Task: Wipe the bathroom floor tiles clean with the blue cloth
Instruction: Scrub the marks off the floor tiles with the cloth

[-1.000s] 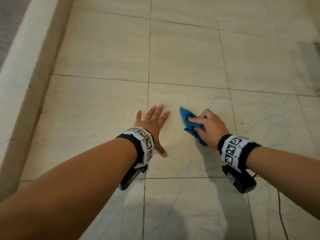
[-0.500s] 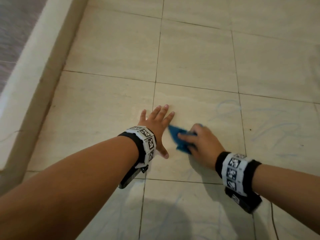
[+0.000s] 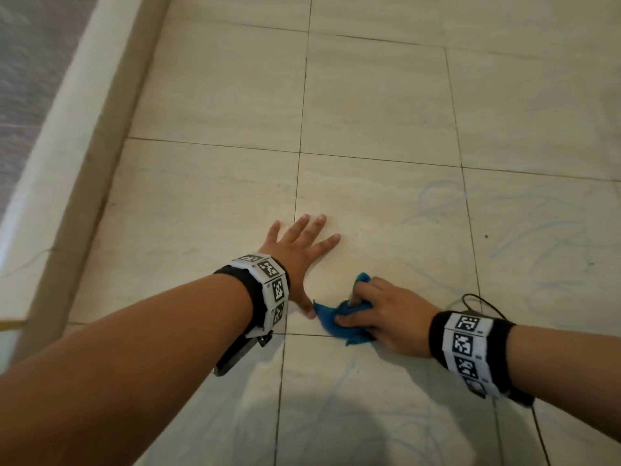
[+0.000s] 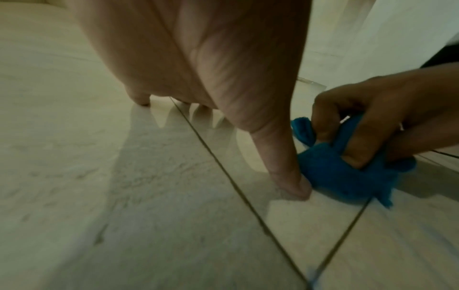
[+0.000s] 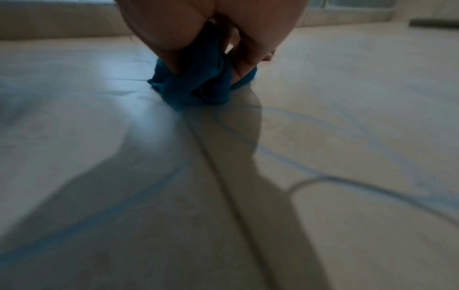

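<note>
From your head camera, your left hand (image 3: pixel 295 250) lies flat on the floor tiles (image 3: pixel 215 203) with all five fingers spread and holding nothing, while your right hand (image 3: pixel 386 317) squeezes the one blue cloth (image 3: pixel 332 319) down on a tile line (faint blue scribbles (image 3: pixel 524 237) mark the tiles to the right), and you wear two wristbands (image 3: pixel 268 290). From your left wrist, your thumb (image 4: pixel 285 166) touches the floor right beside the bunched cloth (image 4: pixel 335 176), which your other hand's fingers (image 4: pixel 352 137) curl around. From your right wrist, the cloth (image 5: pixel 198 84) hangs out from under your gripping hand (image 5: pixel 211 29) and touches the floor, with blurry blue lines (image 5: pixel 310 170) nearby.
</note>
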Demonstrator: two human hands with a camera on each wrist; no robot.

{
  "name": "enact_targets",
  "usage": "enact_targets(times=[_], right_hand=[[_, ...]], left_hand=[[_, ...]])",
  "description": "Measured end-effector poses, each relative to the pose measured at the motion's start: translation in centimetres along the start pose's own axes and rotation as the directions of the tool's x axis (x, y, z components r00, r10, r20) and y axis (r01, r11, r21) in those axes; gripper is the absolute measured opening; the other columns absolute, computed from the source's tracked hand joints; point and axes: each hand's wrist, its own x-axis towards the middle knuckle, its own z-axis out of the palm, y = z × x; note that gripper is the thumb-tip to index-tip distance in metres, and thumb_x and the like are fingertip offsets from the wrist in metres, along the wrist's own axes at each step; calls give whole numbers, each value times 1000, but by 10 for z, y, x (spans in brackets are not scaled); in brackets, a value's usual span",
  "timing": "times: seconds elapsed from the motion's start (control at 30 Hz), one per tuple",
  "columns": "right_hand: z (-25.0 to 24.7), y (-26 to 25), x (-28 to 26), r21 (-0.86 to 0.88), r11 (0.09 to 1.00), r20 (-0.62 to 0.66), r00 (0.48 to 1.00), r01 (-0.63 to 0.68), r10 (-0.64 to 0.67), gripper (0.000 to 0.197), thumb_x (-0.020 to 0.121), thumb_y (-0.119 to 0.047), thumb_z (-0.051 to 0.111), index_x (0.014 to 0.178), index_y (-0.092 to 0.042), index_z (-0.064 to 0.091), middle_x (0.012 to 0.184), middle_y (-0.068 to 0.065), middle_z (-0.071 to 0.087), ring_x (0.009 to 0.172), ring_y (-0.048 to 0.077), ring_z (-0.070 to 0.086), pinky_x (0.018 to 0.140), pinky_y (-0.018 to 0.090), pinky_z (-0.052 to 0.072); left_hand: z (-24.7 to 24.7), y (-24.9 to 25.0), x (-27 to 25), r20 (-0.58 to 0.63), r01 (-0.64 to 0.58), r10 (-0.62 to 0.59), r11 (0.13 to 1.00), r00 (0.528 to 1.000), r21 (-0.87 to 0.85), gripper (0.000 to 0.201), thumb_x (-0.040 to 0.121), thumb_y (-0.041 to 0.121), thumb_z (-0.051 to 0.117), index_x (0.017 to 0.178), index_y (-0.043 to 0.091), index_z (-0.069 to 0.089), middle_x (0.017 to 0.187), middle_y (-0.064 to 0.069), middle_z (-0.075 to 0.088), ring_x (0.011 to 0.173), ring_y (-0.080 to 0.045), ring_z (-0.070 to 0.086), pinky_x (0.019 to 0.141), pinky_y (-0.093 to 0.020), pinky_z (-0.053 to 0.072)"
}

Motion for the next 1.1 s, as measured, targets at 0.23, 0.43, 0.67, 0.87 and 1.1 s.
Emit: enact_targets(times=[0.23,0.43,0.67,0.87,1.1], right_hand=[[1,2,11,96,939,-213,914,-331,344,39,73,-7,72,110,-21,68,88,8,54,73,32,53,56,32,43],[-3,18,-17,-19,998,-4,998,-55,55,37,74,-19,75,109,-29,68,93,3,58,76,25,57,57,32,52],[-28,56,12,150,824,-209,797,-547,567,40,86,-14,62,125,-23,59,97,1,45,88,18,44,71,17,35],[-24,52,-1,-11,979,-43,978,-203,203,39,81,-18,70,119,-25,63,96,6,53,83,28,50,62,36,46],[-34,76,11,86,802,-258,765,-591,590,47,86,-7,59,131,-18,53,112,15,46,102,36,43,83,43,45]], left_hand=[[1,-2,-8,13,17,-17,1000,1000,4,132,64,66,74,146,37,-25,153,1,-37,143,-25,-28,117,-55,-5],[-2,-3,-11,24,25,-25,1000,999,-12,128,67,62,75,148,38,-22,154,2,-34,144,-25,-25,118,-54,-2],[-13,-1,-7,-98,65,-74,994,992,-90,115,70,66,70,152,38,-5,160,1,-19,148,-23,-9,118,-56,3],[-17,6,4,-114,70,-80,993,990,-96,124,71,72,64,150,27,-19,157,1,-29,146,-22,-20,115,-55,-7],[-32,14,28,-98,97,-107,990,989,-98,125,73,74,60,149,20,-23,155,-3,-33,145,-22,-24,117,-53,-7]])
